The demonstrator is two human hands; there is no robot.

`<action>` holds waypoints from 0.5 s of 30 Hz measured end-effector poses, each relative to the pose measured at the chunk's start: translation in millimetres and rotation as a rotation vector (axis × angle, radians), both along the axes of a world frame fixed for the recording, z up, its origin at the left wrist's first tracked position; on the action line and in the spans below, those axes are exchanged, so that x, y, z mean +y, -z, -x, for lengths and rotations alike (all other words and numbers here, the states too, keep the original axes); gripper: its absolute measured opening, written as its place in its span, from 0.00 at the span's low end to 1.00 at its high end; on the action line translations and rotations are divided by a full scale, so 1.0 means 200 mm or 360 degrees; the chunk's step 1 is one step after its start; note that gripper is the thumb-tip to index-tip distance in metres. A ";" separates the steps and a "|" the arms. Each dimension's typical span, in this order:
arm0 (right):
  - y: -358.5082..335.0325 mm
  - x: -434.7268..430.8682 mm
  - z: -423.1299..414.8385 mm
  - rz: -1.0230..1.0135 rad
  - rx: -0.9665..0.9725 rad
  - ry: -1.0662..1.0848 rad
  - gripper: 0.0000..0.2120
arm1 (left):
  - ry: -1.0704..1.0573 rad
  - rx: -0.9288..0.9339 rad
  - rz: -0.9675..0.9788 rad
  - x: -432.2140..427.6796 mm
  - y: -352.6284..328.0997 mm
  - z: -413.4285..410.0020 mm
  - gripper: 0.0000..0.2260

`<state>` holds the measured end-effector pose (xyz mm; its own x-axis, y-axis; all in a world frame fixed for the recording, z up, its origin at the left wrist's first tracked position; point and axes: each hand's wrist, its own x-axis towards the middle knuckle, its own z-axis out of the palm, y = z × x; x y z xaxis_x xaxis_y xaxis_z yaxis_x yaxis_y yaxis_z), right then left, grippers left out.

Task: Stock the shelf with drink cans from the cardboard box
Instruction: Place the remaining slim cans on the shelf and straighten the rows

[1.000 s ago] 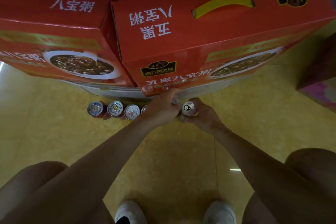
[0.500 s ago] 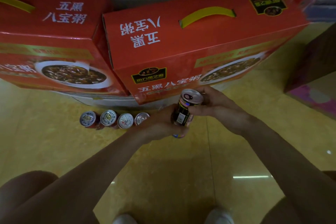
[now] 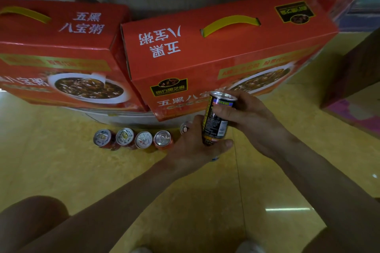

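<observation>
A black drink can with a silver top is held upright above the yellow floor, tilted slightly. My right hand grips its upper half, thumb across the label. My left hand curls around its lower end from the left. On the floor to the left stands a row of several cans with silver tops, in front of the low grey shelf base. One more can top shows just behind my left hand's fingers.
Two big red cardboard gift boxes with yellow handles sit on the low base, the left box beside the right one. A dark box stands at the right. My knees and shoes show at the bottom edge.
The black can has come up off the floor row and now sits higher, between both hands. The view has shifted slightly to the left and down.
</observation>
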<state>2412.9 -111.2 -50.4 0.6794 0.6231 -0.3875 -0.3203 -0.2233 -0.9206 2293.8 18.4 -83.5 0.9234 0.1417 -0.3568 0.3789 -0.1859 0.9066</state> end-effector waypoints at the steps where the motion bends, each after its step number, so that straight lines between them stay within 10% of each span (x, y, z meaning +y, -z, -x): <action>1: 0.00 0.00 0.00 -0.0016 0.0048 0.0058 0.35 | 0.0040 0.0006 0.0038 0.00 -0.01 0.00 0.30; 8: -0.05 -0.02 0.00 -0.0399 0.0423 0.0046 0.16 | 0.0023 0.0041 0.0377 0.01 -0.03 0.01 0.28; 15: -0.06 0.01 0.05 -0.0097 0.0016 -0.0064 0.24 | -0.0076 -0.0006 0.0130 -0.03 -0.05 0.03 0.38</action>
<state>2403.7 -109.3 -38.7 0.6497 0.6722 -0.3551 -0.3218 -0.1800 -0.9296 2287.5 12.3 -72.8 0.9175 0.1562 -0.3657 0.3823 -0.0932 0.9193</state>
